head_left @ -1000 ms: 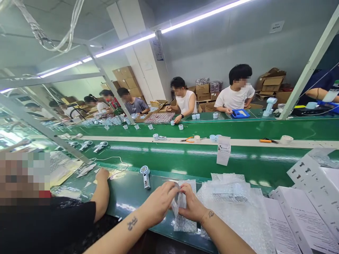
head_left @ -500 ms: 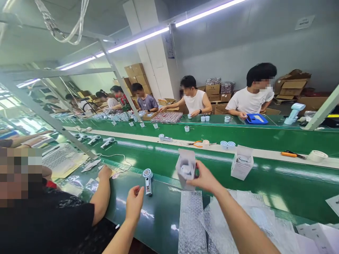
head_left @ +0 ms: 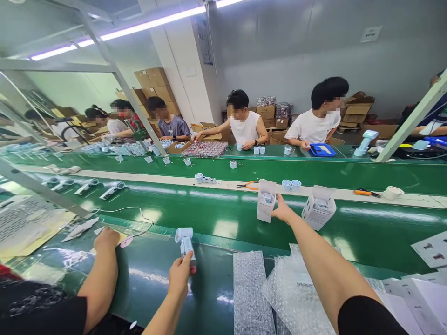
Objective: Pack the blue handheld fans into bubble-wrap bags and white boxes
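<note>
My left hand [head_left: 180, 274] grips the handle of a light-blue handheld fan [head_left: 185, 241], its round head pointing away from me over the near green table. Farther out, my right hand [head_left: 282, 209] has its fingers against the right side of an open white box [head_left: 264, 210], which is upright at the green belt with its flap raised. Something pale blue and white shows inside that box. To its right stands a second open white box [head_left: 317, 216] with similar contents.
Bubble-wrap sheets [head_left: 253, 293] lie in front of me, with white boxes [head_left: 415, 298] at the lower right. A co-worker's arm [head_left: 101, 270] rests on the table at left. Several fans [head_left: 112, 190] lie along the belt. Orange-handled pliers [head_left: 249, 185] lie on the middle strip.
My left hand has taken hold of the handheld fan and lifted it. My right hand has moved the white box forward and right, beside the other box. The view has turned rightward.
</note>
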